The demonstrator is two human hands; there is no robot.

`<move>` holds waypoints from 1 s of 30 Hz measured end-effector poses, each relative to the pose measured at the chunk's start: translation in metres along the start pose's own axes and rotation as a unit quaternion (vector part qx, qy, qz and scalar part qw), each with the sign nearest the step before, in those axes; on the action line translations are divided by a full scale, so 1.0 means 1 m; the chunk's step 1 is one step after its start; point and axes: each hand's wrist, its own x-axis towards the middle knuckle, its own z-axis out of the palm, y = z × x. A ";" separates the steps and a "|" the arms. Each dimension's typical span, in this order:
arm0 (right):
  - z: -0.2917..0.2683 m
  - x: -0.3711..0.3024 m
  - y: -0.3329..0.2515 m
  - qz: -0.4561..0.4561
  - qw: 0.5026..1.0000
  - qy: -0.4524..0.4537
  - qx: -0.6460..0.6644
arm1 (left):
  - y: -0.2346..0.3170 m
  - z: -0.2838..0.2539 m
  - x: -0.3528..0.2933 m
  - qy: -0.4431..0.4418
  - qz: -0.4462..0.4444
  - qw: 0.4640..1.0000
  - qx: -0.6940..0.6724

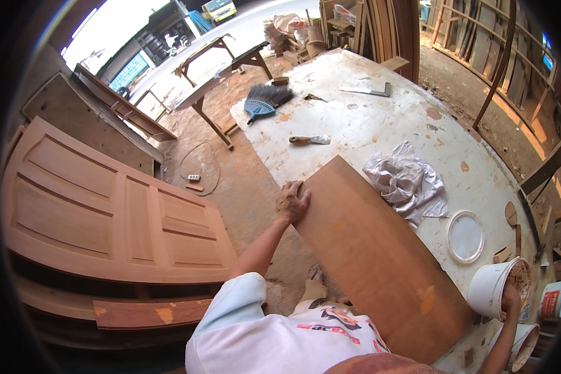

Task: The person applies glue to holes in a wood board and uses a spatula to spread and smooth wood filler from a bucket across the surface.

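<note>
while the left hand curled its fingers over the upper left edge of a brown board, holding it, the right hand reached into a white bucket, fingers hidden, so whether they held anything could not be told. the board lay slantwise along the near left side of a white worktable, its top blotched with brown stains. just right of the board sat a crumpled pale rag; a round white lid, a putty knife and a dark-bristled blue brush lay spread about. to the left, a panelled wooden door bordered a dusty brown floor; planks leaned at far right, and the workshop opened onto a street with a yellow vehicle.
</note>
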 end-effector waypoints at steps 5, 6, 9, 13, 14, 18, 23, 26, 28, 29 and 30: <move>-0.019 0.007 -0.035 -0.015 1.000 0.002 -0.006 | -0.002 -0.006 -0.003 0.008 -0.003 1.000 0.013; -0.022 0.006 -0.037 -0.032 0.999 0.011 -0.004 | -0.001 -0.005 -0.003 0.008 -0.004 1.000 0.009; -0.030 0.007 -0.042 -0.027 0.999 -0.022 -0.033 | -0.005 -0.002 -0.003 0.016 0.003 1.000 0.001; -0.035 0.008 -0.051 0.036 0.999 -0.017 -0.010 | -0.006 -0.006 -0.003 0.019 0.011 1.000 0.020; -0.068 0.007 -0.105 0.059 0.997 -0.038 0.006 | -0.010 -0.013 -0.010 0.021 0.004 0.999 0.026; -0.117 -0.033 -0.133 0.137 0.973 0.004 0.185 | -0.012 -0.012 -0.004 0.026 0.006 1.000 0.008; -0.125 -0.095 -0.095 0.166 0.902 0.156 0.367 | 0.002 0.015 0.022 0.004 0.050 0.999 0.004; -0.147 -0.085 -0.122 0.133 0.892 0.187 0.389 | -0.048 0.018 0.007 0.003 0.044 0.999 -0.030; -0.150 -0.087 -0.129 0.120 0.900 0.202 0.368 | -0.064 0.015 0.008 -0.019 0.020 1.000 -0.007; -0.141 -0.093 -0.121 0.097 0.897 0.214 0.375 | -0.055 0.018 0.011 -0.020 0.027 0.999 -0.007; -0.139 -0.102 -0.126 0.103 0.903 0.232 0.348 | -0.055 0.017 0.012 -0.009 0.022 1.000 0.000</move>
